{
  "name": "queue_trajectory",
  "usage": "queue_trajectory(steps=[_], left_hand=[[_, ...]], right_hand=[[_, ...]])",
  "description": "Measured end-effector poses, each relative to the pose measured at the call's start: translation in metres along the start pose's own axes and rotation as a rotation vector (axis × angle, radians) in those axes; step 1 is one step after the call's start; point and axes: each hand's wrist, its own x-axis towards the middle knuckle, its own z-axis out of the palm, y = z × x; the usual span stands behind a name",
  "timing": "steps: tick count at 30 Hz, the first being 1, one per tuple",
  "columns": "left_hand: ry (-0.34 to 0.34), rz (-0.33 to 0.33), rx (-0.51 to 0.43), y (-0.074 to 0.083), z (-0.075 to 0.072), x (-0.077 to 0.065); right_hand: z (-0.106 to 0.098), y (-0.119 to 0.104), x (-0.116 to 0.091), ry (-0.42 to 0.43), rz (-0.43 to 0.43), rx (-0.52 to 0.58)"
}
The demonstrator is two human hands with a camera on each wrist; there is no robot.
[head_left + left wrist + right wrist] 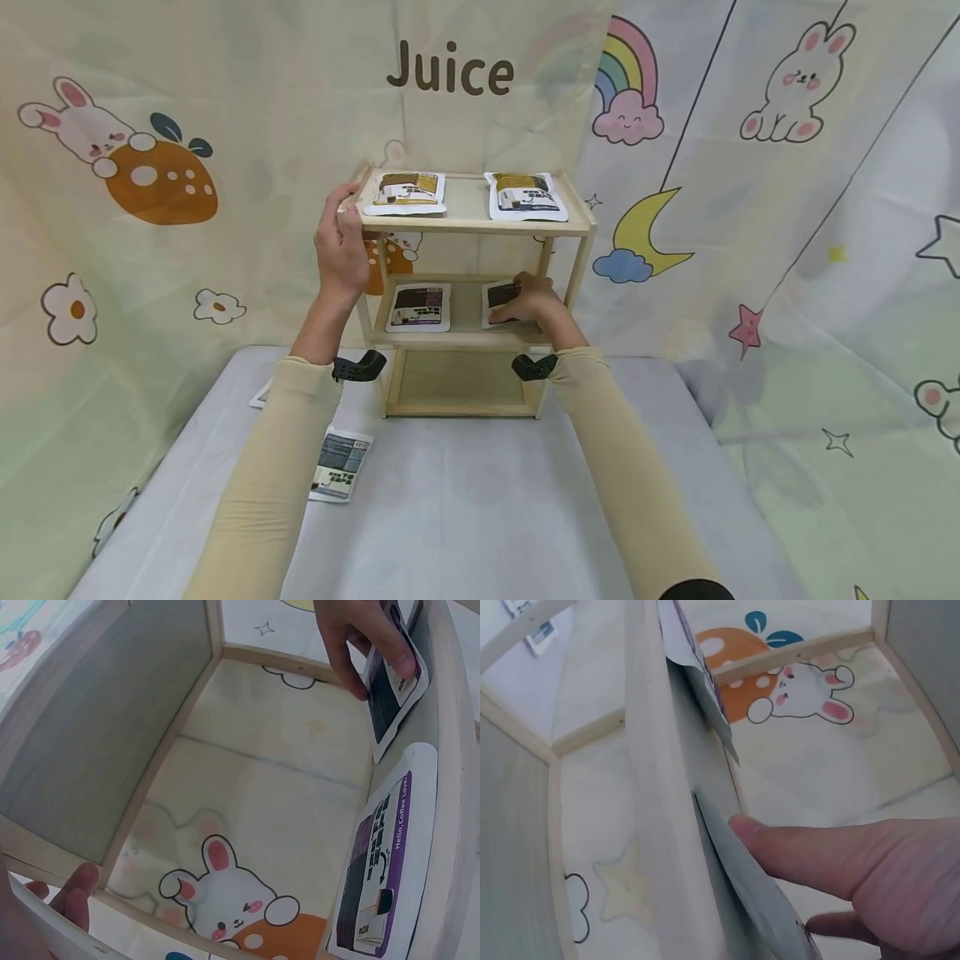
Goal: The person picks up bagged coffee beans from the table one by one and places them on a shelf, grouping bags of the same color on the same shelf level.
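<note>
A three-tier wooden shelf rack (472, 223) stands on the table. My left hand (341, 250) grips its top tier by the left end, fingers at the side edge. On the right of the middle tier, my right hand (534, 298) pinches a white pouch with a dark purple label (493, 295); the hand covers part of it. In the left wrist view that pouch (386, 697) is tilted against the shelf surface, thumb across its front. A matching purple-labelled pouch (420, 307) lies on the left of the same tier. Two yellow-labelled pouches (405, 193) (527, 197) lie on the top tier.
The rack's bottom tier (461, 379) shows its bare panel. A blue-labelled pouch (341, 465) lies on the white table (465, 500) beside my left forearm, and another pouch (260, 395) shows partly behind that arm. A printed cloth backdrop (300, 108) stands behind the rack.
</note>
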Motion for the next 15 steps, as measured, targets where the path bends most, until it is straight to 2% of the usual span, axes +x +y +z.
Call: queue_trajectory(steps=[3, 9, 11, 15], left_hand=[[0.001, -0.002, -0.009, -0.004, 0.001, 0.001], [0.001, 0.014, -0.033, -0.037, 0.004, 0.011], [0.001, 0.018, -0.026, -0.046, 0.005, 0.013], [-0.002, 0.026, -0.023, -0.051, 0.005, 0.014]], right_hand=[[0.001, 0.001, 0.001, -0.001, -0.003, 0.037], [0.005, 0.005, 0.002, -0.019, -0.007, 0.151], [0.006, 0.005, 0.002, -0.014, -0.005, 0.16], [0.007, 0.007, 0.001, 0.018, 0.003, 0.123]])
